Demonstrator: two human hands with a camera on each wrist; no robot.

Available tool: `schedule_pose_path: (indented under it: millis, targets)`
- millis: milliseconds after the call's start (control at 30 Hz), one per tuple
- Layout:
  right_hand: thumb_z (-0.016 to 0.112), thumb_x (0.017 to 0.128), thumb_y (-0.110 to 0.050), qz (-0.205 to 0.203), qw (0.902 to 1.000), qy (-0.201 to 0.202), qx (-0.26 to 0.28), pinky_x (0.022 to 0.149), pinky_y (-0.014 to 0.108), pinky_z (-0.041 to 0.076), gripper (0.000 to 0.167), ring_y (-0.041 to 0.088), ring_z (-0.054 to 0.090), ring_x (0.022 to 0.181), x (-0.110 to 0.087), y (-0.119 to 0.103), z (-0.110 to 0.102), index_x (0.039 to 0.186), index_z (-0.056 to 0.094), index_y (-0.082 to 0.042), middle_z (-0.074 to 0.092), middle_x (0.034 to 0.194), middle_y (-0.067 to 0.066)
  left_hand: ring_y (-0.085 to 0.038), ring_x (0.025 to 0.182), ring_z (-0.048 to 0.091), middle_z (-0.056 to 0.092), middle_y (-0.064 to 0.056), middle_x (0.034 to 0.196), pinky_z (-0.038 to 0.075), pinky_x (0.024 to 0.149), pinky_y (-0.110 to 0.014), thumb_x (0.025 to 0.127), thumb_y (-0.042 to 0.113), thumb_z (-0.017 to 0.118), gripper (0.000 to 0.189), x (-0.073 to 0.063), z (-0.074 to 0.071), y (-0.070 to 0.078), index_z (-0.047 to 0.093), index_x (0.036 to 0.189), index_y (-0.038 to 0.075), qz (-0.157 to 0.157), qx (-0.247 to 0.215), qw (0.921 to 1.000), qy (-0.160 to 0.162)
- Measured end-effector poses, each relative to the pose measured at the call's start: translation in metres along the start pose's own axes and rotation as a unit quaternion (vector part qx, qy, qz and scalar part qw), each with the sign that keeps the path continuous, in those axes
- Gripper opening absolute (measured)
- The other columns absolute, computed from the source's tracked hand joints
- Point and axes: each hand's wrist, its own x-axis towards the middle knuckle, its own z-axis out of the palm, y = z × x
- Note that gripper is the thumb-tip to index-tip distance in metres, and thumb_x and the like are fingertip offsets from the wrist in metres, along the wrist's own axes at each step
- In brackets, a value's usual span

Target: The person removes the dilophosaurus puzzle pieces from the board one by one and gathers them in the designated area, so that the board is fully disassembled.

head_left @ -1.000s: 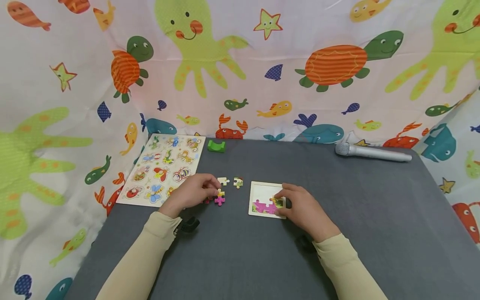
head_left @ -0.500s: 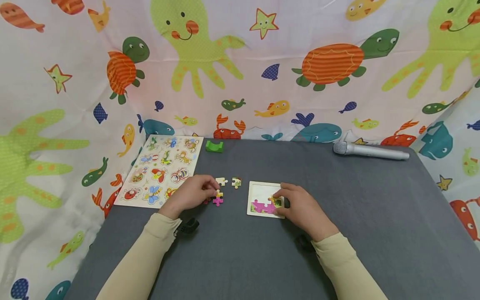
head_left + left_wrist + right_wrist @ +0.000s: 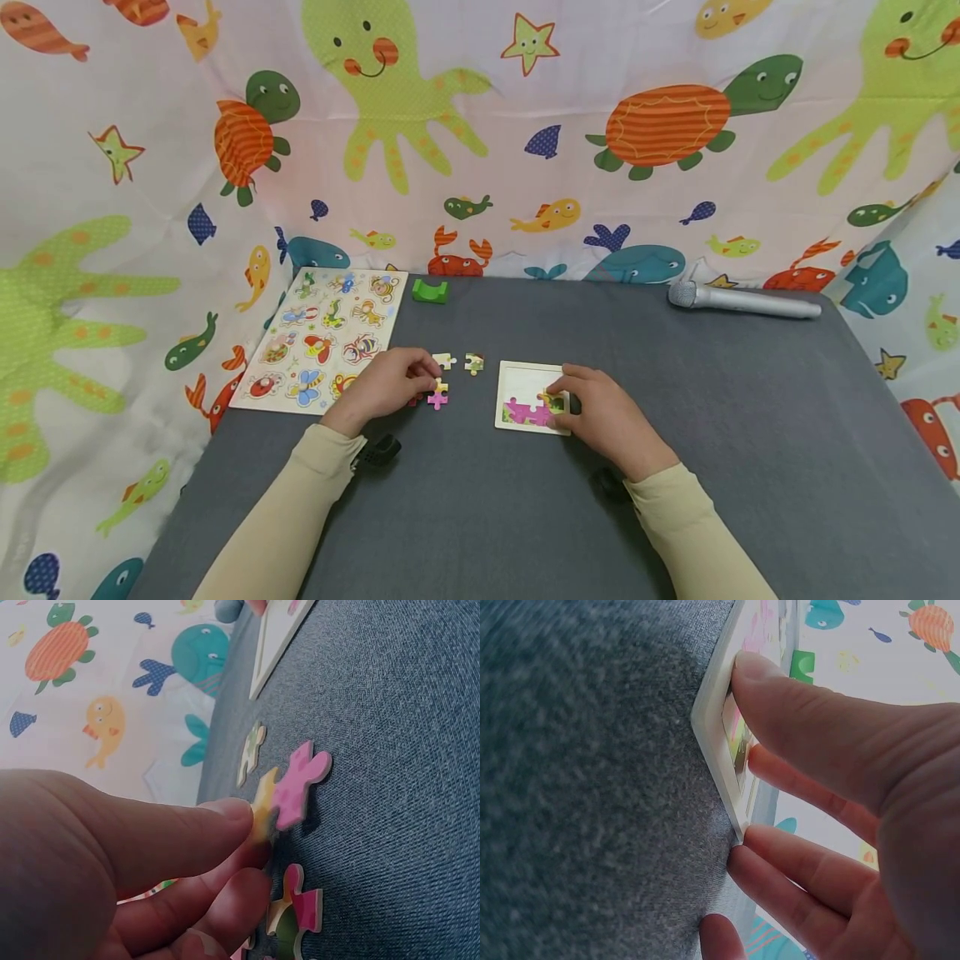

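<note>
In the head view my left hand [image 3: 386,383] pinches a pink and yellow jigsaw piece [image 3: 438,401] just above the grey cloth. The left wrist view shows the same jigsaw piece [image 3: 300,787] tilted between thumb and fingers. Under that hand lies another piece [image 3: 303,909] in pink and green. My right hand [image 3: 611,421] rests at the right side of a small white puzzle tray [image 3: 517,377]. Its thumb and index finger touch the tray's surface, and other fingers lie by its edge [image 3: 718,742]. Joined pink pieces [image 3: 525,412] fill part of the tray's near side.
Two loose jigsaw pieces [image 3: 474,363] lie beyond the left hand, left of the tray. An insect picture board [image 3: 318,375] is at the left, partly behind that hand. A green block [image 3: 430,292] and a silver microphone [image 3: 746,301] lie along the back.
Both hands keep nearly the same places and the left hand still pinches its piece. The head view has shifted slightly.
</note>
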Motion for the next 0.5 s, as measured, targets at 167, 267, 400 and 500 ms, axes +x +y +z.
schedule_pose_path:
  millis: [167,267,400,500]
  targets:
    - [0.085,0.094,-0.026,-0.002,1.0,0.001,-0.004,0.12,0.064,0.043,0.038,0.047,0.048,0.151,-0.0002,0.0004,0.0003,0.129,0.077,-0.015,0.052,0.163,0.02,-0.016,0.082,0.065,0.074,0.001,0.096,0.053,0.076,-0.033,0.102,0.02,0.077,0.007,-0.0013,-0.0003,0.0002,0.077,0.109,0.017,0.005,0.006,1.0,0.006]
    - [0.085,0.094,-0.026,-0.003,1.0,0.003,-0.005,0.12,0.064,0.043,0.038,0.047,0.048,0.15,-0.0002,0.0006,0.0003,0.129,0.077,-0.015,0.052,0.163,0.02,-0.016,0.08,0.065,0.075,0.001,0.095,0.054,0.075,-0.033,0.102,0.019,0.077,0.008,-0.0018,-0.0003,0.0011,0.077,0.109,0.017,0.006,0.004,0.9999,0.01]
    - [0.086,0.093,-0.025,-0.001,1.0,0.007,-0.003,0.12,0.064,0.044,0.038,0.047,0.049,0.15,-0.0004,0.0014,0.0014,0.129,0.077,-0.015,0.053,0.163,0.02,-0.017,0.08,0.066,0.074,0.0,0.096,0.055,0.075,-0.034,0.102,0.019,0.076,0.009,-0.002,0.0013,0.0048,0.077,0.11,0.016,0.011,0.004,0.9998,0.017]
    - [0.086,0.093,-0.026,-0.003,1.0,0.009,-0.004,0.12,0.063,0.044,0.039,0.046,0.049,0.15,0.0006,0.0017,0.0033,0.129,0.077,-0.016,0.053,0.163,0.019,-0.015,0.082,0.065,0.074,0.002,0.095,0.054,0.077,-0.034,0.102,0.019,0.077,0.007,-0.0019,0.0061,0.0093,0.077,0.109,0.017,0.02,0.016,0.9994,0.021]
